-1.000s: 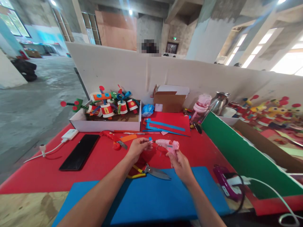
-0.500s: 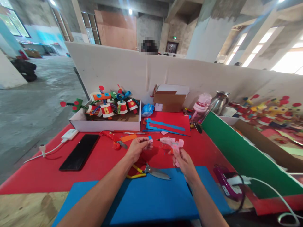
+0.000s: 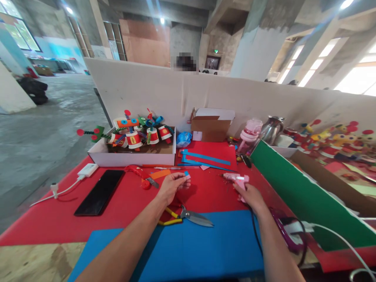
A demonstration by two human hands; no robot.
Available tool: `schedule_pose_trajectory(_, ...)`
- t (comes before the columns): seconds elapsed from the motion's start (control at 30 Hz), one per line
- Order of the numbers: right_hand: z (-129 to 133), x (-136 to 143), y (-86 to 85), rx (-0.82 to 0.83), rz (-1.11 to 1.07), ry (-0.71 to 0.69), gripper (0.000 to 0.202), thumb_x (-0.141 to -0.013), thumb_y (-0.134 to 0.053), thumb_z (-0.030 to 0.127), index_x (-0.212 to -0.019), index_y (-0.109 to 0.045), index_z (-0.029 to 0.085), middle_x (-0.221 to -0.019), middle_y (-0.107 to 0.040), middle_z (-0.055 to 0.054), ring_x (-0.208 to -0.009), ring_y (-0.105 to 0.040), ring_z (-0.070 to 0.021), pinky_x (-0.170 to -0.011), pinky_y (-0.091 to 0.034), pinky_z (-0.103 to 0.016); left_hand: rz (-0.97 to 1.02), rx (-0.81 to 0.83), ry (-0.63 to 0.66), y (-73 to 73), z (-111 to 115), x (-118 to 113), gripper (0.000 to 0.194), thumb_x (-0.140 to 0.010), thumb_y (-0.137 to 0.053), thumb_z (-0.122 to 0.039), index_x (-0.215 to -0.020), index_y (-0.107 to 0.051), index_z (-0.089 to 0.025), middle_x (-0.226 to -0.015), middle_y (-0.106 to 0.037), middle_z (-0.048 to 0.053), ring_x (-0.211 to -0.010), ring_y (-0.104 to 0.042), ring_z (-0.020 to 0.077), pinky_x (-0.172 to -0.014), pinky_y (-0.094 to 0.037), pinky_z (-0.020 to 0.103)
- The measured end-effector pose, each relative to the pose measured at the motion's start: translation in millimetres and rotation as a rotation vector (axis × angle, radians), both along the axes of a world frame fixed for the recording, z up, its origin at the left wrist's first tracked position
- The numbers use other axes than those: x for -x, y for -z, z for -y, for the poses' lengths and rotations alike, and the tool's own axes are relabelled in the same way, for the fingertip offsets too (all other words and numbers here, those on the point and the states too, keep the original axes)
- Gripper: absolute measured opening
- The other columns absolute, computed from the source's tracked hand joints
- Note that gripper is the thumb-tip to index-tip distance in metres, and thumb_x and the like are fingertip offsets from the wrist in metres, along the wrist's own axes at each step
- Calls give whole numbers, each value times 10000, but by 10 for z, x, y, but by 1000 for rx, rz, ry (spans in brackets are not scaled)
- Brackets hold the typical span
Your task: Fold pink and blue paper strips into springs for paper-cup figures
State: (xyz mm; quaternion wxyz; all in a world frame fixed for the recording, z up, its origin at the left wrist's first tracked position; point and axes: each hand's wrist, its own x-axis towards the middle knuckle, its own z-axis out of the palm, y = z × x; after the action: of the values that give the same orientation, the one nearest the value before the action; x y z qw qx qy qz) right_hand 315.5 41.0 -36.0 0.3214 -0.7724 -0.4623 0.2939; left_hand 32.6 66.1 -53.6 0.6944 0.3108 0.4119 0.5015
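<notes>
Between the thumb and fingers of my left hand (image 3: 174, 187) is a small blue piece of paper (image 3: 187, 173), its lower part pale. My right hand (image 3: 252, 196) is closed around the handle of a pink hot glue gun (image 3: 235, 178), whose nozzle points left toward the middle of the table. A dark cord runs down from the gun. Just below my left hand lie scissors with yellow handles (image 3: 190, 216), their blades across the edge of a blue sheet (image 3: 188, 250). A cutter with a red handle (image 3: 140, 175) and an orange strip (image 3: 160, 173) are left of that hand.
A white box (image 3: 132, 158) holds several paper-cup figures. Blue strips (image 3: 205, 156) rest on red paper behind my hands. A phone (image 3: 100, 192) lies at left. The green box wall (image 3: 288, 192) borders the right side, near a purple power strip (image 3: 286, 231).
My right hand has carried the glue gun to the right and slightly down, away from my left hand. The left hand still holds the blue piece in about the same place.
</notes>
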Motion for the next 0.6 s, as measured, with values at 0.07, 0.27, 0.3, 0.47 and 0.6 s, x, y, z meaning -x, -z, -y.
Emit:
schedule_pose_trajectory(0.07,-4,-47,-26,-3,307,-51,329,-711,-635,406,-493,-479,216,-443,-572,-37,-471,-606,-203,-474,-407,-272,-9,-4,-3,1,-3,2,319,-547,-838,-293,-721,-631,-122,-664,-697,45,-558,-643,121,-582,-537,239)
schedule_pose_trajectory(0.27,130,49,-283,63,690,-27,433,-757,-547,572,-508,-581,219,-467,-599,-80,-514,-604,-229,-480,-352,-283,-33,-22,-27,30,-15,-7,323,-565,-828,-317,-738,-641,-118,-669,-694,47,-579,-644,126,-596,-536,247)
schedule_pose_trajectory(0.3,139,148,-325,31,646,-41,401,-766,-542,558,-562,-609,220,-461,-599,-65,-519,-603,-224,-492,-364,-283,-41,-32,-36,33,-15,-10,338,-556,-830,-331,-741,-643,-119,-673,-696,47,-580,-643,125,-595,-534,244)
schedule_pose_trajectory(0.47,-58,929,-238,-308,16,-387,212,-797,-509,376,-737,-622,206,-652,-663,-27,-626,-634,-172,-589,-456,-266,-101,-81,-74,19,-15,-7,421,-491,-839,-410,-734,-638,-131,-683,-701,36,-583,-640,123,-597,-517,233)
schedule_pose_trajectory(0.6,-303,1401,78,-287,-592,-452,199,-683,-630,321,-834,-610,193,-785,-685,-20,-718,-649,-156,-693,-519,-291,-146,-107,-65,15,-28,8,434,-473,-834,-436,-720,-634,-139,-633,-684,10,-577,-627,121,-609,-510,237)
